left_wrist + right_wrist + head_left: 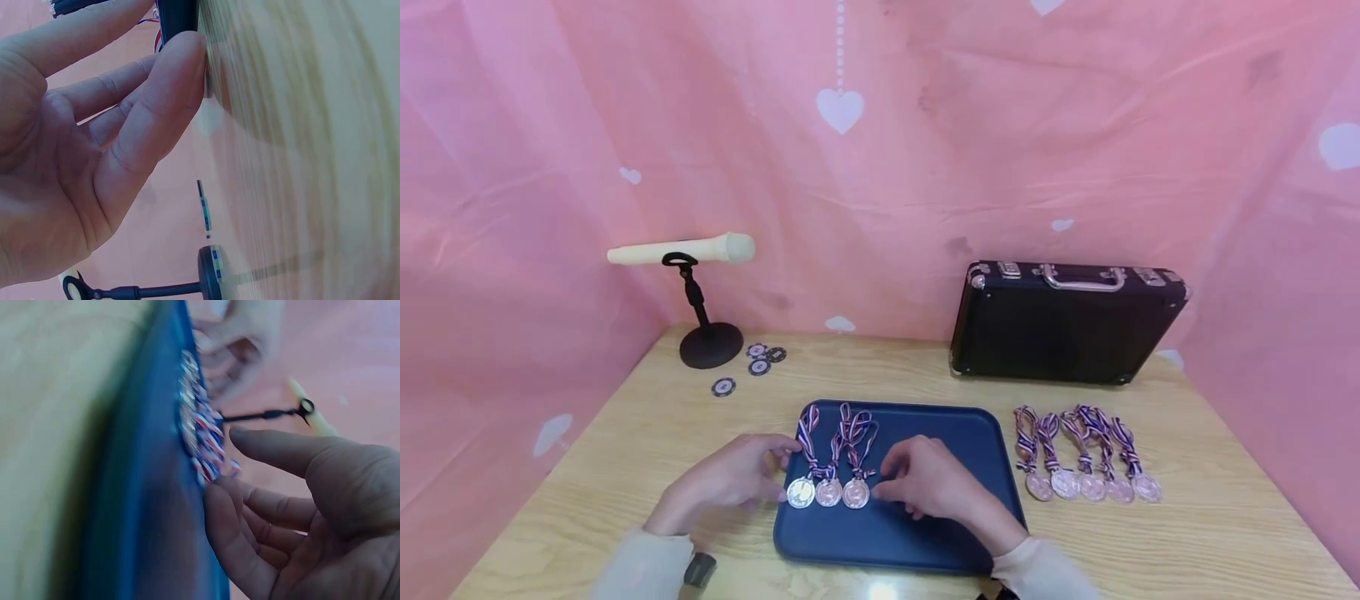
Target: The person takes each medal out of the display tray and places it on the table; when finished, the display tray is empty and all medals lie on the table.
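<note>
Three medals lie side by side on the left half of a dark blue tray [940,425], their striped ribbons stretched toward its back edge. The leftmost medal [801,492] looks golden. Beside it, at the tray's left rim, is my left hand [730,479], its fingers loosely bent and holding nothing. My right hand [932,479] hovers over the tray with its fingertips right at the edge of the rightmost medal [856,493]. Between them sits the middle medal [828,492]. In the right wrist view, the right thumb and fingers [234,540] stand apart near the striped ribbons [209,437].
Several more ribboned medals [1092,487] lie in a row right of the tray. Behind them stands a black briefcase [1067,329]. At the back left, a white microphone [681,249] rests on a black stand [711,345], with several poker chips [759,367] nearby.
</note>
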A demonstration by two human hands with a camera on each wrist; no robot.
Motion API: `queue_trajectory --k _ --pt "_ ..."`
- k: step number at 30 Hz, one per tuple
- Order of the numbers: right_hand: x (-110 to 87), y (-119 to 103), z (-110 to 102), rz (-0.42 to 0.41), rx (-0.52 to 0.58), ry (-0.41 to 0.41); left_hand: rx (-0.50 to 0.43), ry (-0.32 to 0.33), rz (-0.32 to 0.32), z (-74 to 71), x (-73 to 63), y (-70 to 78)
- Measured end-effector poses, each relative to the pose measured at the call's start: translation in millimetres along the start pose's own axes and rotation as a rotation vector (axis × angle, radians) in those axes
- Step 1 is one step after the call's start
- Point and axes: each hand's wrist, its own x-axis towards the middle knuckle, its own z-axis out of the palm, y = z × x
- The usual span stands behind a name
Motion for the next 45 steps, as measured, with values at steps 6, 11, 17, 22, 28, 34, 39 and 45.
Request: queue_trajectory --k 6,11,17,22,28,34,39,45 --pt "8.3 -8 20 0.041 -0.100 0.030 -0.012 -0.003 -0.010 -0.4 2.5 4.0" --pt "12.6 -9 28 0.009 -0.219 0.082 -0.022 -0.009 -0.014 0.3 2.0 3.0" --pt "6.2 1 28 0.017 -0.198 0.080 -0.029 -0.025 -0.022 7.2 -0.5 -2.9" --pt "-4.2 10 28 0.108 -0.154 0.036 -0.043 -0.056 0.008 14.4 -5.8 -10.6" --pt "-1.4 10 25 0.092 -0.258 0.094 -0.041 -0.039 0.016 12.3 -4.3 -5.9" --pt "1.2 13 17 0.107 -0.118 0.088 -0.038 -0.016 -0.004 7.8 -0.8 -2.4" --pt "-0.2 19 5 0.092 -0.022 0.059 -0.040 -0.009 0.016 6.3 0.4 -2.0" --pt "-0.4 28 -4 0.047 0.070 0.008 -0.035 0.006 0.020 5.3 0.7 -1.8"
